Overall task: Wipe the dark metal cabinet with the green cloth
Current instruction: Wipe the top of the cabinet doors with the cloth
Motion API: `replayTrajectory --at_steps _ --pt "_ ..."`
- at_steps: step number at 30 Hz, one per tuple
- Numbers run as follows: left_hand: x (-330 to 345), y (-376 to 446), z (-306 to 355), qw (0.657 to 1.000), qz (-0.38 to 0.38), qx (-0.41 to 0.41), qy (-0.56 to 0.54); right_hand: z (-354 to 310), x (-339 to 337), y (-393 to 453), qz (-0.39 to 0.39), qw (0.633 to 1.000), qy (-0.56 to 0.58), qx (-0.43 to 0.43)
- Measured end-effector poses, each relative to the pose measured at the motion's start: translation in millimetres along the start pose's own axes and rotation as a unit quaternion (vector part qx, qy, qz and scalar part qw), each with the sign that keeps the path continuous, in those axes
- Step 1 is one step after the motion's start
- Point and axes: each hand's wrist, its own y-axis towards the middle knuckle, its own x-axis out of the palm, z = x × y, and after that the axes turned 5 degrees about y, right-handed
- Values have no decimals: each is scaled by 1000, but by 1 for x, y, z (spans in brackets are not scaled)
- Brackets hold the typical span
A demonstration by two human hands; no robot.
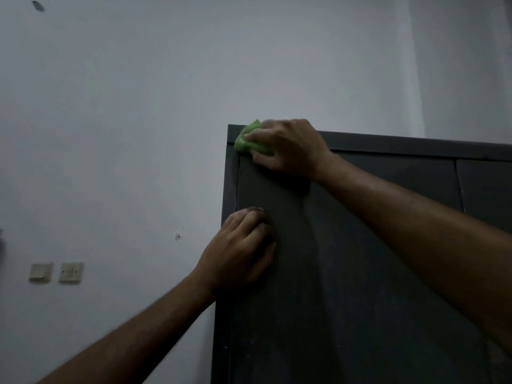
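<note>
Forearms come in from the bottom of the view, and nearest you is your left hand point(243, 249), fingers loosely curled and resting against the upper left door of the dark metal cabinet point(346, 273), holding nothing and seemingly bracing you. Higher up, your right hand point(288, 148) is bunched round the green cloth point(250, 139), pressing it onto the cabinet's top left corner where the door meets the top rail. The two hands are apart, one above the other on the same door.

Judge the cloth as soft, light and easily crumpled: it will fold under your palm, so keep it wadded under the fingers rather than pinched by an edge. The cabinet looks stiff, flat and fairly smooth, so the cloth should slide readily. Faint pale specks and streaks low on the door suggest much of it is not yet wiped.

A seam point(458, 184) to the right divides this door from the next, and the cloth may snag there. Your left hand lies in the path of any downward stroke. Beyond, on the grey wall point(138, 106), two light switches point(56, 272) sit well left of the cabinet, clear of your wiping.
</note>
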Motion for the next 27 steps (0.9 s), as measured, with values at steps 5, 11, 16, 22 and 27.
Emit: replayTrajectory --at_steps 5,11,16,22,27 --pt "0 0 0 1000 -2 2 1 -7 5 15 42 998 11 51" --pt "2 -1 -1 1000 1 1 -10 4 -7 -27 8 1000 0 22" --pt "1 0 -1 1000 12 2 -7 6 -3 -8 69 994 -2 85" --pt "-2 1 1 1000 2 -2 -13 18 -14 -47 21 999 -20 45" --pt "-4 2 1 1000 -12 -1 -5 14 -10 -29 61 993 -11 105"
